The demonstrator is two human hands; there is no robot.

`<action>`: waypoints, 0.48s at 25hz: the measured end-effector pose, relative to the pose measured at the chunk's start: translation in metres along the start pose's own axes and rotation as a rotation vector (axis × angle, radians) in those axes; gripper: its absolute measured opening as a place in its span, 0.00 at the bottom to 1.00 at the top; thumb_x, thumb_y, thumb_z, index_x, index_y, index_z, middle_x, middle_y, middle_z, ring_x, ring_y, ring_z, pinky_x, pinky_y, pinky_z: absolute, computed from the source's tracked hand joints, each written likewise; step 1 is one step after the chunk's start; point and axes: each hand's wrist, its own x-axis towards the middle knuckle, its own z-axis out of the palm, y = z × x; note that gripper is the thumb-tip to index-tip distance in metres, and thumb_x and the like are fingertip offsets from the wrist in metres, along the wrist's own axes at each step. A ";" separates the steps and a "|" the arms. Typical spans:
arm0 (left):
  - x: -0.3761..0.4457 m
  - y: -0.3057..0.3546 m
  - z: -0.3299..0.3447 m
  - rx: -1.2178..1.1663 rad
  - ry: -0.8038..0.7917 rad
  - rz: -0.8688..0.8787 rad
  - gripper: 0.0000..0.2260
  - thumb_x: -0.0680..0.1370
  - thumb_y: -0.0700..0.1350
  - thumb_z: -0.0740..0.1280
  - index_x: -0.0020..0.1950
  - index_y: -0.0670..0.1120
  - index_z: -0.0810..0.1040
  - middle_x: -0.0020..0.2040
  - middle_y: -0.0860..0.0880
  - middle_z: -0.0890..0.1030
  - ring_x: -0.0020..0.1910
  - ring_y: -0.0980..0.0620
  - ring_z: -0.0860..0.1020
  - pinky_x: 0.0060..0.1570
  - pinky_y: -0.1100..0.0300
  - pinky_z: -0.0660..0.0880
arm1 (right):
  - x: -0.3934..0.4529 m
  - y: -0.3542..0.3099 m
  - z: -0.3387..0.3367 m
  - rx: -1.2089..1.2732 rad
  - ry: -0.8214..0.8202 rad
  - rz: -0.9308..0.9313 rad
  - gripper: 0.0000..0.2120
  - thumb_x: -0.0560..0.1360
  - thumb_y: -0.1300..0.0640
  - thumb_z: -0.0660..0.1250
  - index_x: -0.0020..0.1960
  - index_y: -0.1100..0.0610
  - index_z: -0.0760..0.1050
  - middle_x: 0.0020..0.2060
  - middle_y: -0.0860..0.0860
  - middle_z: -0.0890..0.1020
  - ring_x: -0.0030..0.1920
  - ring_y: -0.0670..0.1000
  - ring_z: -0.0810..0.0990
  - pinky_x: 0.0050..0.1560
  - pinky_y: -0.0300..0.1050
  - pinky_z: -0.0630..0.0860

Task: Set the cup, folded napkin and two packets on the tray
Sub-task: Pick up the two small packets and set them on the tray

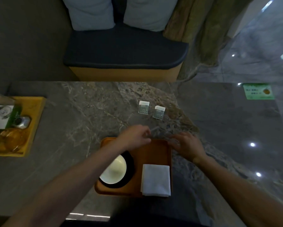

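Over the wooden tray's (153,149) far edge both hands hover empty, left hand (134,136) loosely curled, right hand (186,145) spread; cup (116,169) and folded napkin (155,179) sit on it, two packets (151,110) lie mid-table beyond.

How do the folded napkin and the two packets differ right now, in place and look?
The folded napkin lies on the tray; the two packets lie beyond it on the marble table. The napkin is plain white and larger; the packets are small and printed. All lie flat, untouched by either hand.
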 end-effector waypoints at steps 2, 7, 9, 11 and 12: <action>0.031 -0.012 -0.025 0.079 -0.016 -0.022 0.16 0.76 0.50 0.71 0.60 0.44 0.77 0.58 0.43 0.80 0.57 0.45 0.78 0.55 0.53 0.74 | 0.034 0.002 -0.017 -0.028 -0.049 0.047 0.18 0.77 0.37 0.59 0.63 0.42 0.75 0.61 0.49 0.79 0.62 0.56 0.75 0.60 0.55 0.70; 0.100 -0.042 -0.065 0.327 -0.048 -0.087 0.23 0.73 0.53 0.73 0.64 0.46 0.75 0.61 0.43 0.79 0.59 0.43 0.77 0.57 0.49 0.75 | 0.102 0.002 -0.043 -0.114 -0.167 0.067 0.22 0.75 0.38 0.61 0.68 0.40 0.69 0.65 0.51 0.77 0.63 0.58 0.75 0.62 0.58 0.68; 0.119 -0.050 -0.071 0.393 0.005 -0.086 0.25 0.71 0.56 0.73 0.65 0.49 0.74 0.62 0.44 0.78 0.61 0.43 0.75 0.58 0.47 0.74 | 0.123 -0.001 -0.045 -0.130 -0.201 0.076 0.25 0.74 0.38 0.62 0.70 0.41 0.66 0.65 0.52 0.77 0.63 0.60 0.74 0.62 0.60 0.68; 0.132 -0.055 -0.071 0.445 0.045 -0.081 0.28 0.70 0.59 0.72 0.67 0.52 0.72 0.65 0.45 0.75 0.65 0.42 0.72 0.61 0.46 0.72 | 0.140 -0.003 -0.044 -0.107 -0.209 0.107 0.29 0.73 0.37 0.63 0.72 0.42 0.64 0.69 0.52 0.72 0.67 0.61 0.70 0.63 0.62 0.66; 0.138 -0.056 -0.069 0.460 0.041 -0.082 0.30 0.70 0.60 0.72 0.69 0.53 0.70 0.67 0.45 0.73 0.67 0.42 0.70 0.62 0.45 0.70 | 0.146 -0.005 -0.042 -0.100 -0.209 0.118 0.31 0.72 0.38 0.65 0.73 0.42 0.62 0.71 0.52 0.70 0.69 0.61 0.67 0.64 0.64 0.64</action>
